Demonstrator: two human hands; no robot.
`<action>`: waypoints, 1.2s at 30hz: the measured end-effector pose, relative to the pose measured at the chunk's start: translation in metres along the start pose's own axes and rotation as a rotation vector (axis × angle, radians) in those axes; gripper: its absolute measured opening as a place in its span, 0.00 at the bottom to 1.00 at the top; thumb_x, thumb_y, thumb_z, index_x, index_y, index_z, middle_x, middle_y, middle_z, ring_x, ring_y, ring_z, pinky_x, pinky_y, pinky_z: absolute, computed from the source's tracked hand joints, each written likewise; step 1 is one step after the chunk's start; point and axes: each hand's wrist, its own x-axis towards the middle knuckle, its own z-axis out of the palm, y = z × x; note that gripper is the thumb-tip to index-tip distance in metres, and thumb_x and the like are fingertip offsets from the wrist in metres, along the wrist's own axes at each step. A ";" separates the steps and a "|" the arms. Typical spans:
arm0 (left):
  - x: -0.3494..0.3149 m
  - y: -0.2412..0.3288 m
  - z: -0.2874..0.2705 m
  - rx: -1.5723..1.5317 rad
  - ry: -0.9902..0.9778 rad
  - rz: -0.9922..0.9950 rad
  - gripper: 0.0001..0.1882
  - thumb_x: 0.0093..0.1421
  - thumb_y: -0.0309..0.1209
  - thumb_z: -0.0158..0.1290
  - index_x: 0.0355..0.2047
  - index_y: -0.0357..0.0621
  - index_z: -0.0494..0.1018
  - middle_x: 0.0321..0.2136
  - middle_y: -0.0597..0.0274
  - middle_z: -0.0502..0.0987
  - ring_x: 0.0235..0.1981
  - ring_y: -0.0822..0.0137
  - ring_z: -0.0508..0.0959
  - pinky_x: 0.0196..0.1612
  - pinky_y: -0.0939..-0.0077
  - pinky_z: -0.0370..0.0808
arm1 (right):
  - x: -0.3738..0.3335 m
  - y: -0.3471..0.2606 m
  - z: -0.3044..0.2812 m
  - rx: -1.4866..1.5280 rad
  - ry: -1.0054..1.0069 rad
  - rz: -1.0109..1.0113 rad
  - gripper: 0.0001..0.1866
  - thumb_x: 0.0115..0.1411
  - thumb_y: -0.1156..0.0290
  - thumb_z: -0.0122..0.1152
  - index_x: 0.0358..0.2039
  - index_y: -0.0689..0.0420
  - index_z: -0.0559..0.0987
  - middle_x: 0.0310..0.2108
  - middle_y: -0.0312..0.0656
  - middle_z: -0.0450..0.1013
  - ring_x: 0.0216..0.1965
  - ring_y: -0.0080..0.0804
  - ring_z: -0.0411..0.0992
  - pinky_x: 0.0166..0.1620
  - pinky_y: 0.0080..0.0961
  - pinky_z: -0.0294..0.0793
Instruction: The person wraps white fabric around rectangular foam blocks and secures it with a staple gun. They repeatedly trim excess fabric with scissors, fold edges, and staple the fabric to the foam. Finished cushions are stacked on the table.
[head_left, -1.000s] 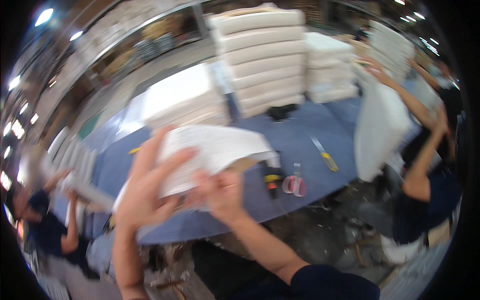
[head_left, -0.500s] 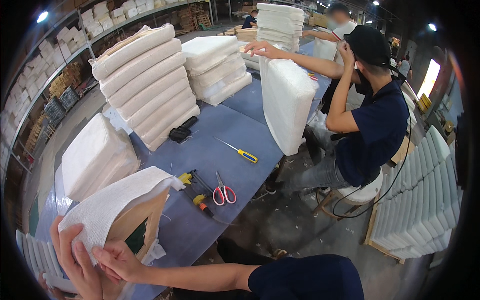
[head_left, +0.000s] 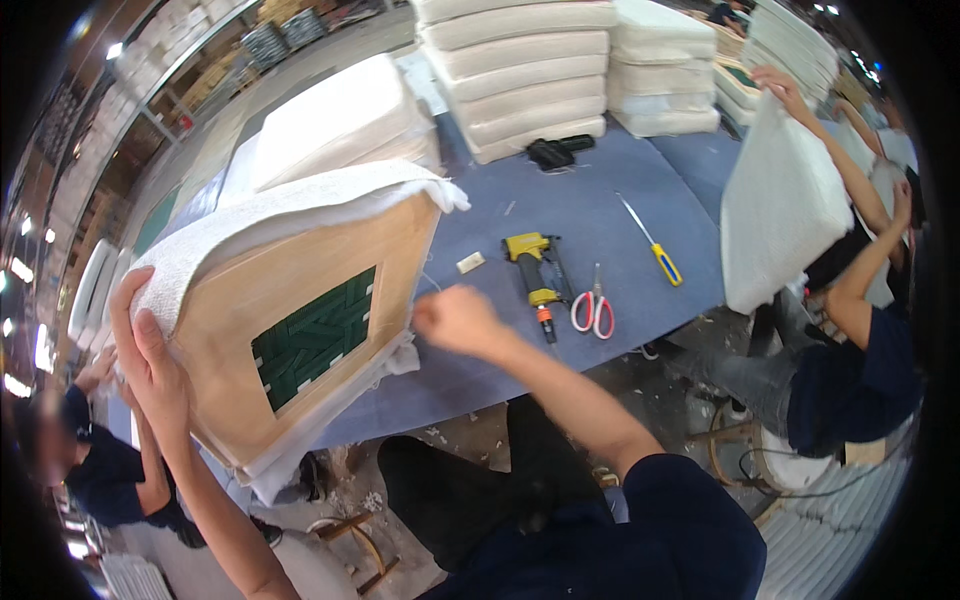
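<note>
At the near edge of the blue worktable (head_left: 640,130), toward eight o'clock in my view, I keep a wooden seat frame (head_left: 300,320) tipped up on its edge, its underside turned to me so the green webbing (head_left: 312,335) across its square opening shows. I judge the tilt is there to bring the frame's right edge and the white padding (head_left: 290,205) wrapped over its top within reach. My left hand (head_left: 150,350) lies flat and open against the frame's left side at nine o'clock, fingers spread over the padding's edge, steadying it. My right hand (head_left: 455,318) sits at the centre of the view, just off the frame's right edge at its three o'clock, curled closed; whether it pinches anything I cannot tell. Beyond that hand, toward one o'clock, lie a yellow staple gun (head_left: 535,265), red-handled scissors (head_left: 593,308) and a yellow-handled screwdriver (head_left: 650,240), all near. Stacked white cushions (head_left: 520,80) stand at twelve o'clock. At three o'clock another person lifts a white cushion (head_left: 780,210).
</note>
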 end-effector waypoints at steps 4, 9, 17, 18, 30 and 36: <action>-0.029 -0.034 -0.028 0.119 0.128 -0.026 0.30 0.83 0.48 0.39 0.65 0.32 0.72 0.61 0.46 0.77 0.67 0.51 0.74 0.72 0.60 0.63 | 0.068 0.145 0.059 -0.513 0.071 0.077 0.23 0.66 0.69 0.58 0.62 0.54 0.80 0.65 0.50 0.76 0.65 0.56 0.73 0.59 0.58 0.79; -0.031 0.008 -0.008 0.052 0.133 -0.083 0.27 0.78 0.43 0.52 0.66 0.34 0.72 0.63 0.46 0.76 0.67 0.51 0.73 0.73 0.57 0.65 | 0.077 0.226 0.105 -0.659 0.128 0.012 0.21 0.67 0.70 0.57 0.60 0.55 0.78 0.59 0.46 0.75 0.61 0.54 0.72 0.58 0.56 0.75; -0.064 0.039 -0.040 -0.244 0.146 -0.245 0.48 0.63 0.38 0.69 0.77 0.36 0.58 0.63 0.47 0.74 0.67 0.57 0.72 0.72 0.62 0.64 | -0.052 0.004 0.100 0.350 -0.636 -0.147 0.12 0.64 0.62 0.77 0.34 0.56 0.86 0.36 0.46 0.86 0.36 0.41 0.84 0.42 0.38 0.82; -0.069 0.043 -0.043 -0.290 0.142 -0.272 0.51 0.61 0.37 0.71 0.78 0.36 0.56 0.62 0.47 0.74 0.66 0.58 0.72 0.72 0.63 0.65 | -0.065 -0.052 0.064 0.422 -0.682 -0.180 0.12 0.64 0.64 0.78 0.35 0.59 0.85 0.32 0.46 0.83 0.33 0.37 0.81 0.40 0.34 0.79; -0.092 0.125 -0.035 -0.088 0.082 -0.142 0.57 0.47 0.42 0.77 0.74 0.37 0.63 0.59 0.49 0.77 0.58 0.48 0.76 0.61 0.54 0.68 | -0.038 -0.284 -0.134 0.733 -0.128 -0.427 0.21 0.80 0.64 0.60 0.30 0.66 0.79 0.22 0.29 0.67 0.28 0.13 0.59 0.27 0.24 0.59; -0.106 0.133 -0.034 -0.072 0.122 -0.074 0.56 0.46 0.43 0.76 0.73 0.36 0.64 0.59 0.48 0.78 0.57 0.47 0.77 0.61 0.54 0.68 | -0.040 -0.282 -0.143 0.567 -0.268 -0.357 0.21 0.76 0.65 0.64 0.27 0.66 0.78 0.18 0.32 0.66 0.25 0.14 0.58 0.27 0.25 0.58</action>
